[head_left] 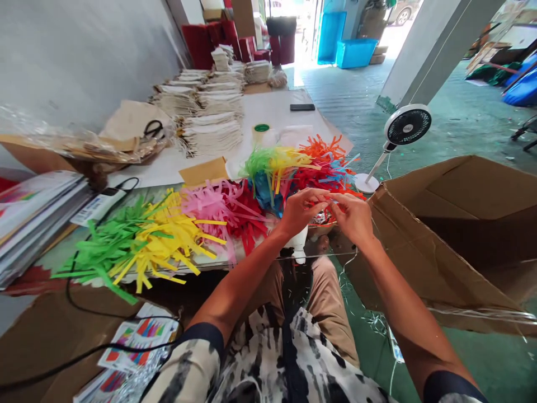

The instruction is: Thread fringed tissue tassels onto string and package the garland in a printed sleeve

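My left hand (pixel 305 210) and my right hand (pixel 352 217) meet fingertip to fingertip above the table's front edge. Both are closed in a pinch; whatever lies between the fingers is too small to make out. Just behind them lies a heap of shredded paper fringe: red strips (pixel 308 178), orange strips (pixel 323 148), yellow strips (pixel 289 159) and blue strips (pixel 266 193). Under my hands, a shallow bowl-like thing with shiny silver bits (pixel 322 217) is partly hidden. A white object (pixel 298 244) sticks out below my left wrist.
Pink fringe (pixel 210 201), yellow fringe (pixel 168 240) and green fringe (pixel 111 238) spread leftward along the table. Stacked white bundles (pixel 213 131), a tape roll (pixel 262 129) and black scissors (pixel 153 129) lie farther back. An open cardboard box (pixel 419 252) and a fan (pixel 406 126) stand at right.
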### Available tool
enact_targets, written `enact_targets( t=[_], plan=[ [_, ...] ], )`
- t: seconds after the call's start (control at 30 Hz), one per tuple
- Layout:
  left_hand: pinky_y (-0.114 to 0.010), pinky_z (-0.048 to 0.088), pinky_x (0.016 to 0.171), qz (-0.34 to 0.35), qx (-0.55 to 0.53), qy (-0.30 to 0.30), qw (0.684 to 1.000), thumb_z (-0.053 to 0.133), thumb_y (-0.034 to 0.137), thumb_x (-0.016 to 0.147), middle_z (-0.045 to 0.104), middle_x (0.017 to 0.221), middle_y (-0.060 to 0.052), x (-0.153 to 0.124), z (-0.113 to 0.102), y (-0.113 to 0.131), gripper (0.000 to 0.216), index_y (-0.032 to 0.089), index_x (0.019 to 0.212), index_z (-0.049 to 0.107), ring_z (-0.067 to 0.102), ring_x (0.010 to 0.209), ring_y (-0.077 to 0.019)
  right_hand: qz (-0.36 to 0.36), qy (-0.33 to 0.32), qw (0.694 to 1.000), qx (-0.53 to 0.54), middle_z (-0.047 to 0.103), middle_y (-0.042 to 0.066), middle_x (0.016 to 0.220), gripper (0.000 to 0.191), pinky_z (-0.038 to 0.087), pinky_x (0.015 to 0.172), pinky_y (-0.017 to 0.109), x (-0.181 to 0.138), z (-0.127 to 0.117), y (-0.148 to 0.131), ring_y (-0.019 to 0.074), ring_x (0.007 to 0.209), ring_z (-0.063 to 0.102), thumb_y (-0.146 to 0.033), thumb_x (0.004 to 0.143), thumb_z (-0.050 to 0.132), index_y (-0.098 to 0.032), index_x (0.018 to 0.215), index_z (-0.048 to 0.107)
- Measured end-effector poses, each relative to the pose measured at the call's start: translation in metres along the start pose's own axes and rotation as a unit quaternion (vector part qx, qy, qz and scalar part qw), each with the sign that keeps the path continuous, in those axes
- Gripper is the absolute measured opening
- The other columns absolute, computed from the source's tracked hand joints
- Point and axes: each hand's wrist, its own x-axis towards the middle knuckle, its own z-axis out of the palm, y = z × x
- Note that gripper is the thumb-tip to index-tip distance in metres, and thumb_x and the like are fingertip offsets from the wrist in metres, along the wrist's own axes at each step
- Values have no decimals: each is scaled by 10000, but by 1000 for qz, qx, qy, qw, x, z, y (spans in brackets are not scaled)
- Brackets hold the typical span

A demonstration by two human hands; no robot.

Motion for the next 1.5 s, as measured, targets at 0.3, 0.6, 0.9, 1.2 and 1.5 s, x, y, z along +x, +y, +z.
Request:
enact_targets(
  t=[0.3,0.6,0.9,1.2,1.5],
  plan=[
    [-251,579,543,-96,-163,-139,972,885,495,795,733,769,-14,10,-15,-3,387,160,968,801,712,574,-132,13,-167,942,289,406,-57,620,487,216,577,283,4,-10,7,109,576,264,-661,959,623,-196,874,737],
    [-226,590,504,-173,-155,-141,962,948,538,704,748,713,-25,4,-36,7,501,149,985,802,717,553,-140,-6,-223,911,347,449,-35,711,530,273,609,275,11,-6,3,125,661,346,-717,939,629,-215,768,619],
    [-241,614,514,-194,-175,-104,960,972,519,661,749,693,-28,-3,-35,8,485,136,913,814,728,564,-154,1,-238,892,384,580,4,780,468,383,671,290,9,-3,3,154,726,468,-674,932,645,-222,818,681],
    [-235,609,521,-205,-154,-38,966,932,523,722,756,763,-24,-8,-38,7,471,152,952,752,731,598,-143,50,-153,936,311,322,-81,606,449,185,550,277,-4,3,-4,101,555,248,-635,933,679,-201,1014,760],
    [-205,562,531,-226,-240,-37,943,921,481,735,652,716,55,-18,-29,5,463,190,943,628,601,555,-75,65,-140,927,342,423,-60,619,483,228,538,282,-9,18,-15,116,552,309,-667,957,607,-200,996,725]
  ],
)
